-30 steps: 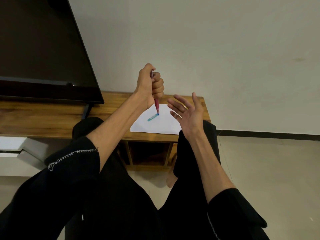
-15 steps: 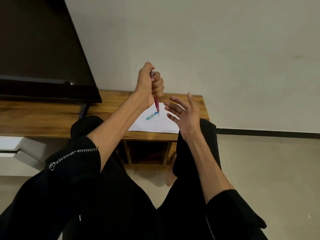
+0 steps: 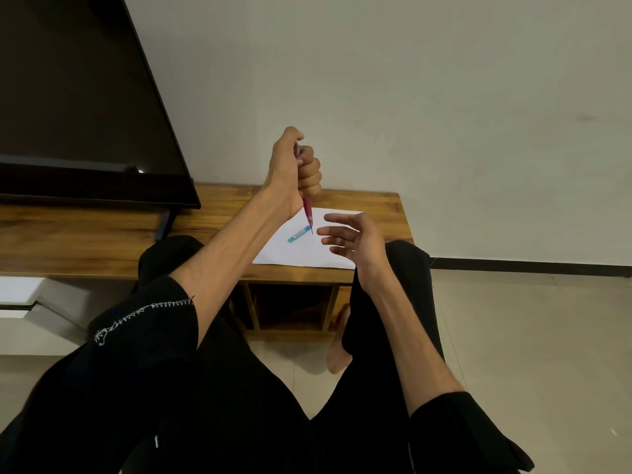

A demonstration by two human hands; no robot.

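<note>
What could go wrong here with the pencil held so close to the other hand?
The left hand grips the pink pencil in a fist, tip down, near the open right hand; a slip could prick its fingers. Such a grip may also snap the thin tip against the paper, or knock the small blue tube.

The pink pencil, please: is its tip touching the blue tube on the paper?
Cannot tell: in the head view the pink pencil tip meets the blue tube end, but depth is unclear.

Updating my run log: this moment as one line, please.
left hand: grips pink pencil, tip down | right hand: open, holds nothing | blue tube: on paper
</note>
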